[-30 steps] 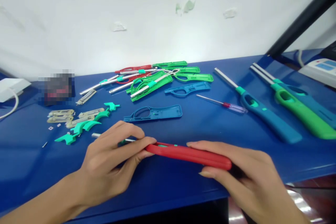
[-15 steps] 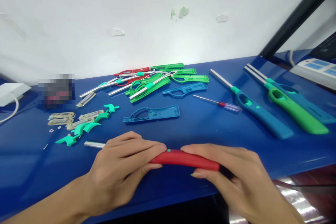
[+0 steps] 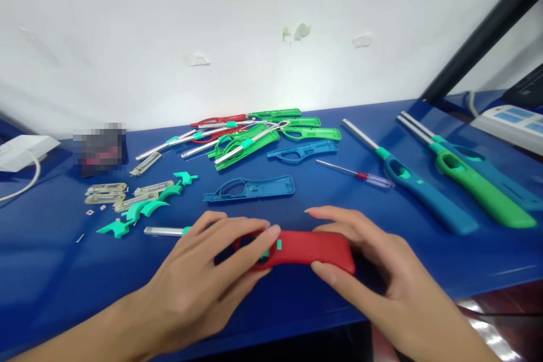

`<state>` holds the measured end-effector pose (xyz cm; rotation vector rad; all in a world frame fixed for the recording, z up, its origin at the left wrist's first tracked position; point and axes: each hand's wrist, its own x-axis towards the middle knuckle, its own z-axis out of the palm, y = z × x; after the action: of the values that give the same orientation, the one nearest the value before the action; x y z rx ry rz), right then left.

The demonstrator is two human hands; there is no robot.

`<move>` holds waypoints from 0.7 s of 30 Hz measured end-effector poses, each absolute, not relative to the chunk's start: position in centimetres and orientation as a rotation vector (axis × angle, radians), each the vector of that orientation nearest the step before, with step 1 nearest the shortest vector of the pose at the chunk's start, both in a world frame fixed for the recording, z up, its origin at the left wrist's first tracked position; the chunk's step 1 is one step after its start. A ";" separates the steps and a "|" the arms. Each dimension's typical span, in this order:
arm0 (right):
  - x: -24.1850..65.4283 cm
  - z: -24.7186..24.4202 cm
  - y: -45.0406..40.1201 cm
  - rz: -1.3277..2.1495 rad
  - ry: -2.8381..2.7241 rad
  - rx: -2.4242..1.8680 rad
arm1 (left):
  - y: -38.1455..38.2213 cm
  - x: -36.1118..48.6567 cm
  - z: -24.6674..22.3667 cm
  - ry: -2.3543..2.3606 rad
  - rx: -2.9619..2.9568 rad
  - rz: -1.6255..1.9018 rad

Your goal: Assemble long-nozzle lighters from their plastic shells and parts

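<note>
A red gas lighter (image 3: 311, 249) lies crosswise before me, broad side up, its metal tube pointing left. My left hand (image 3: 212, 271) is closed around its trigger loop and tube base, hiding much of both. At the handle's right end, my right hand (image 3: 382, 271) grips with the thumb along the near edge; its index finger is raised off, and the other fingertips are partly hidden behind the handle. A small green switch shows on the red face. Beyond the hands lies an open blue handle half (image 3: 271, 186).
Left are teal triggers (image 3: 155, 207) and clear fuel tanks (image 3: 106, 192). Green and red handle shells with metal tubes (image 3: 250, 144) are piled at the back. A screwdriver (image 3: 362, 176), a blue lighter (image 3: 432, 198) and a green lighter (image 3: 487, 189) lie right. A power strip (image 3: 509, 124) stands far right.
The red lighter has been rolled from its narrow edge to its broad face. My right index finger has lifted off it. The view has shifted slightly.
</note>
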<state>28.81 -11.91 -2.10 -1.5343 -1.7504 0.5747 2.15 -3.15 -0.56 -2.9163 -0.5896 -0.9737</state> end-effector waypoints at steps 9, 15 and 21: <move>28.8 -2.1 -11.0 0.557 -1.716 -1.403 | -2.5 2.1 -0.9 -0.642 -2.882 -1.039; 28.6 -2.2 -10.9 0.422 -1.780 -1.397 | -2.4 2.1 -1.1 -0.605 -2.917 -1.041; 28.4 -2.7 -11.1 0.273 -1.878 -1.284 | -2.2 1.9 -1.6 -0.637 -2.916 -1.001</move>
<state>28.37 -11.09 -2.67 -1.2843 -1.8784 0.2726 1.89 -2.18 -1.56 -2.9163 -0.6366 -1.0010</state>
